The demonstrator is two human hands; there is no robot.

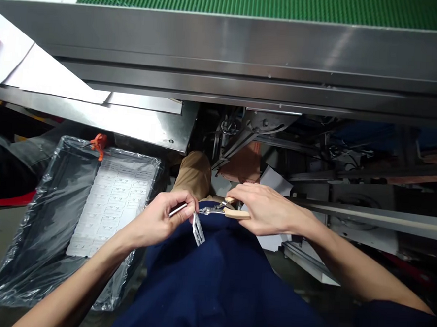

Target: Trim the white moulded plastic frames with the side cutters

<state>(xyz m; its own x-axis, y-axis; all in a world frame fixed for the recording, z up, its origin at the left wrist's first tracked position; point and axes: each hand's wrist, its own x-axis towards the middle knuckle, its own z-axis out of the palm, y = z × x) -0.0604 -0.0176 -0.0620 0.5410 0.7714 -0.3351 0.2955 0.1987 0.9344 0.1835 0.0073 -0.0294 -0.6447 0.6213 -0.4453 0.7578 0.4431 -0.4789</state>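
Above my lap, my left hand point(174, 210) pinches a small light-grey slotted piece point(198, 231) that hangs down from the fingertips. A thin white stick-like edge also shows between those fingers; I cannot tell whether it belongs to the same piece. My right hand point(262, 208) is closed round the cream handles of small pliers or cutters point(235, 213). Their metal tip points left and reaches the grey piece beside my left fingertips. Whether the jaws touch or grip it is too small to tell.
Left of me stands a dark crate point(23, 265) lined with clear plastic, holding a white moulded tray point(108, 201). Orange-handled scissors or pliers point(99, 144) hang on its rim. Ahead run a metal rail point(226, 40) and green ribbed conveyor belt point(268, 4). White sheets point(53, 74) lie on a metal table.
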